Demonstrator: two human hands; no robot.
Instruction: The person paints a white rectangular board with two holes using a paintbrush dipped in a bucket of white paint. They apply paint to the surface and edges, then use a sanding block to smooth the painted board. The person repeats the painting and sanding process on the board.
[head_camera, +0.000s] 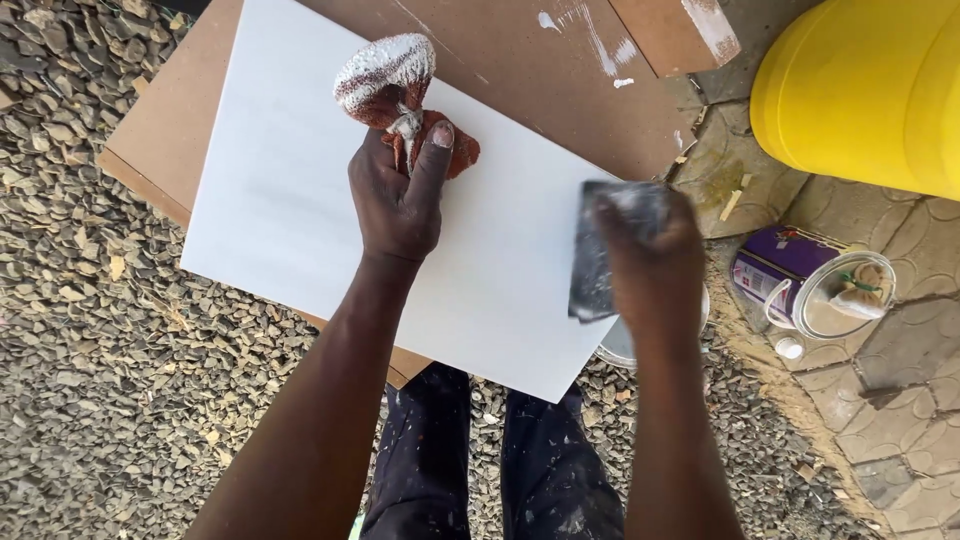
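Note:
My left hand (398, 192) grips a bunched reddish-brown cloth pad (392, 82) whose rounded end is coated in white powder or paint. It is held over the upper part of a white painted board (290, 190). My right hand (650, 255) holds a dark grey sheet of sandpaper (592, 262) at the board's right edge; the hand is motion-blurred. The white board lies on a larger brown board (165, 125).
A large yellow drum (860, 90) stands at the upper right. A purple paint tin (795, 280) with an open lid and a rag inside sits on paving at right. Gravel (100, 330) covers the ground at left. My dark trousers (500, 460) show below.

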